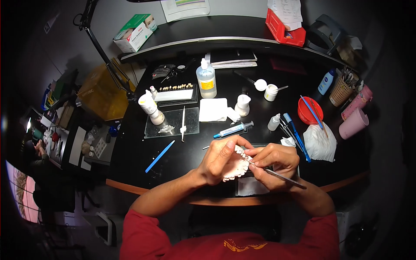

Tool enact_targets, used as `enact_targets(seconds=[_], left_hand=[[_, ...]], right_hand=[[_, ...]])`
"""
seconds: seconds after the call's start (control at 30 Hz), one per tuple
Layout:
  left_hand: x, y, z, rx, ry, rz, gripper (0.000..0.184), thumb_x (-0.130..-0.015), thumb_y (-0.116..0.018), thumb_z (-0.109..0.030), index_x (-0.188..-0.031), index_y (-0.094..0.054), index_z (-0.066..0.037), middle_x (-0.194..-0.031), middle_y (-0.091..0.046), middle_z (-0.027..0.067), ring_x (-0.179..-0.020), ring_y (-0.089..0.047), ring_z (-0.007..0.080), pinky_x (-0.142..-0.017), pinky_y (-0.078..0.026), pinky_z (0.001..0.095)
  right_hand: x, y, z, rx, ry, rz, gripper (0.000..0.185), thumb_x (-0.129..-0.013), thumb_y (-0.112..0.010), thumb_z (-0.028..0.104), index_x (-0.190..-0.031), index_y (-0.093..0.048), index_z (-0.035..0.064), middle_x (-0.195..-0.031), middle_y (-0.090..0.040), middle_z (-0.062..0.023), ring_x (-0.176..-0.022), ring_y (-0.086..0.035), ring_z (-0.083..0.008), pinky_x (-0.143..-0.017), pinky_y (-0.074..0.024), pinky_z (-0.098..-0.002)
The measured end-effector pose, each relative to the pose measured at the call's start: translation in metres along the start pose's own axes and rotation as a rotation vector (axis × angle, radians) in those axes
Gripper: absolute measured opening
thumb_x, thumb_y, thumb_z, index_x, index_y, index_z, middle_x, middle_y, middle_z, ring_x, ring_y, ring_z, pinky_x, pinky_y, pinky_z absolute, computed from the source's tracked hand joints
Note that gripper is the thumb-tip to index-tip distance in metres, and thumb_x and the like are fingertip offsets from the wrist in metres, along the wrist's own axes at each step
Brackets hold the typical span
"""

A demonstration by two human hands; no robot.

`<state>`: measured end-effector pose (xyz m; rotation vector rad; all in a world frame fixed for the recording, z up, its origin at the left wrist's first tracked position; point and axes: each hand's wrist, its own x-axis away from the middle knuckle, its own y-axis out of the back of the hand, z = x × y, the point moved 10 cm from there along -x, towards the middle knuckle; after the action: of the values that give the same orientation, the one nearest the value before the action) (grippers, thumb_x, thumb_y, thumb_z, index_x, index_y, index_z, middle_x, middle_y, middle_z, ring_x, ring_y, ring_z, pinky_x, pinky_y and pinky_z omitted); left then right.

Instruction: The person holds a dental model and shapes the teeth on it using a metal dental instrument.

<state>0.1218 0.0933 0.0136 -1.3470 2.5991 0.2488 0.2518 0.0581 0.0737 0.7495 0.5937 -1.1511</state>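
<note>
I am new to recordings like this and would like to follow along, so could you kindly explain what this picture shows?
There is no machine here: a person works with two bare hands. The single picture comes from a camera worn on the head, looking forward and down, so the red sleeves appear at the bottom. The left hand holds a pale model of teeth; the right hand holds a slender instrument close to it. On the black desk lie, among other things, a blue-labelled syringe, a glass plate, a clear bottle and a red bowl.
</note>
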Motion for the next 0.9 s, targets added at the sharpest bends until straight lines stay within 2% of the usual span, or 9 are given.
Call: enact_targets(seconds=[0.13, 0.27, 0.3, 0.4, 0.47, 0.57, 0.6, 0.7, 0.9], left_hand=[[-0.025, 0.002, -0.016, -0.137, -0.057, 0.032, 0.070, -0.109, -0.028, -0.052, -0.116, -0.063, 0.008, -0.100, -0.072, 0.0169, -0.089, -0.069, 0.0209, -0.080, -0.053, 0.0331], [-0.043, 0.011, -0.024, -0.053, -0.015, -0.007, 0.070, -0.108, -0.029, -0.054, -0.115, -0.063, 0.007, -0.099, -0.071, 0.0179, -0.089, -0.068, 0.0193, -0.080, -0.053, 0.0322], [-0.045, 0.014, -0.019, 0.026, -0.049, -0.034, 0.070, -0.108, -0.030, -0.054, -0.113, -0.063, 0.007, -0.101, -0.070, 0.0192, -0.091, -0.068, 0.0197, -0.080, -0.053, 0.0315], [-0.042, 0.023, -0.012, 0.092, -0.184, -0.179, 0.063, -0.110, -0.027, -0.046, -0.107, -0.065, 0.004, -0.081, -0.068, 0.0110, -0.071, -0.064, 0.0167, -0.065, -0.049, 0.0299], [-0.032, 0.025, -0.010, 0.019, -0.154, -0.166, 0.064, -0.110, -0.026, -0.046, -0.106, -0.065, 0.005, -0.080, -0.068, 0.0120, -0.070, -0.064, 0.0165, -0.064, -0.049, 0.0303], [-0.020, 0.021, -0.016, -0.028, -0.120, -0.181, 0.063, -0.110, -0.028, -0.043, -0.106, -0.065, 0.007, -0.080, -0.070, 0.0181, -0.071, -0.067, 0.0230, -0.066, -0.051, 0.0343], [-0.019, 0.017, -0.010, -0.052, -0.066, -0.123, 0.072, -0.108, -0.029, -0.057, -0.113, -0.063, 0.006, -0.090, -0.071, 0.0147, -0.074, -0.068, 0.0164, -0.063, -0.052, 0.0284], [-0.019, 0.011, -0.026, -0.182, -0.230, -0.167, 0.070, -0.109, -0.026, -0.051, -0.109, -0.064, 0.008, -0.088, -0.071, 0.0169, -0.077, -0.070, 0.0195, -0.068, -0.053, 0.0302], [-0.017, 0.007, -0.009, -0.087, -0.101, -0.116, 0.073, -0.108, -0.025, -0.054, -0.109, -0.064, 0.008, -0.085, -0.071, 0.0155, -0.074, -0.070, 0.0182, -0.067, -0.053, 0.0288]], right_hand=[[-0.003, 0.019, -0.024, -0.275, -0.170, -0.134, 0.015, -0.082, -0.074, -0.012, -0.081, -0.065, -0.0002, -0.081, -0.072, -0.0130, -0.083, -0.074, -0.0225, -0.089, -0.0622, -0.0444], [-0.022, 0.025, -0.028, -0.334, -0.142, -0.149, 0.014, -0.085, -0.072, -0.014, -0.085, -0.065, -0.0014, -0.087, -0.072, -0.0133, -0.093, -0.073, -0.0228, -0.099, -0.0573, -0.0440], [-0.025, 0.024, -0.030, -0.341, -0.133, -0.140, 0.014, -0.085, -0.072, -0.014, -0.086, -0.066, -0.0019, -0.087, -0.072, -0.0134, -0.093, -0.073, -0.0229, -0.099, -0.0572, -0.0435], [-0.028, 0.014, -0.031, -0.297, -0.135, -0.095, 0.013, -0.085, -0.073, -0.013, -0.086, -0.067, -0.0023, -0.087, -0.072, -0.0139, -0.092, -0.073, -0.0231, -0.099, -0.0567, -0.0428], [-0.022, 0.009, -0.035, -0.271, -0.162, -0.111, 0.011, -0.083, -0.074, -0.012, -0.084, -0.067, -0.0027, -0.085, -0.072, -0.0143, -0.087, -0.074, -0.0234, -0.095, -0.0588, -0.0417], [-0.014, 0.006, -0.024, -0.171, -0.048, -0.120, 0.011, -0.079, -0.075, -0.010, -0.080, -0.068, -0.0025, -0.079, -0.071, -0.0137, -0.076, -0.074, -0.0241, -0.088, -0.0628, -0.0444], [-0.010, 0.006, -0.020, -0.138, -0.012, -0.130, 0.012, -0.078, -0.075, -0.011, -0.081, -0.068, -0.0019, -0.078, -0.072, -0.0130, -0.075, -0.073, -0.0224, -0.090, -0.0628, -0.0460], [-0.003, 0.006, -0.012, -0.100, 0.020, -0.128, 0.014, -0.077, -0.075, -0.012, -0.080, -0.068, -0.0004, -0.077, -0.073, -0.0130, -0.070, -0.071, -0.0188, -0.089, -0.0633, -0.0484], [-0.002, 0.008, -0.014, -0.061, 0.007, -0.131, 0.013, -0.077, -0.075, -0.011, -0.080, -0.068, -0.0006, -0.075, -0.072, -0.0131, -0.069, -0.072, -0.0199, -0.086, -0.0644, -0.0463]])
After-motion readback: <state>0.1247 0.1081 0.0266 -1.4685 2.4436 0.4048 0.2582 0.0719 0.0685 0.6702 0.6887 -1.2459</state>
